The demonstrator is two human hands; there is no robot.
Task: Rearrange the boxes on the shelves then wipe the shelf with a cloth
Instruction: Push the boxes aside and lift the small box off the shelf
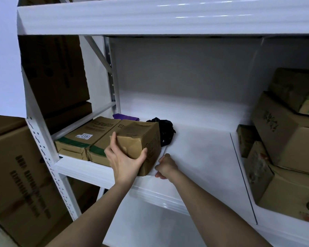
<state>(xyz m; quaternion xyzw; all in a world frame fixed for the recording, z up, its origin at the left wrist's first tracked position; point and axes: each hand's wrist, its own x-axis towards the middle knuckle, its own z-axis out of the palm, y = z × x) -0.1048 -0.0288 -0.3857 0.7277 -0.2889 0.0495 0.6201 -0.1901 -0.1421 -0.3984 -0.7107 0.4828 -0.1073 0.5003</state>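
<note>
box: brown carton, dented, lay at the front left of the white shelf, against two flat cartons.
left hand: gripped the box's near end, thumb on the right edge, fingers on the left.
right hand: fingers curled, just beside the box's lower right corner; whether it held anything could not be told.
black bag: crumpled behind the box.
purple thing: lay at the back left.
stacked boxes: on the shelf's right end.
</note>
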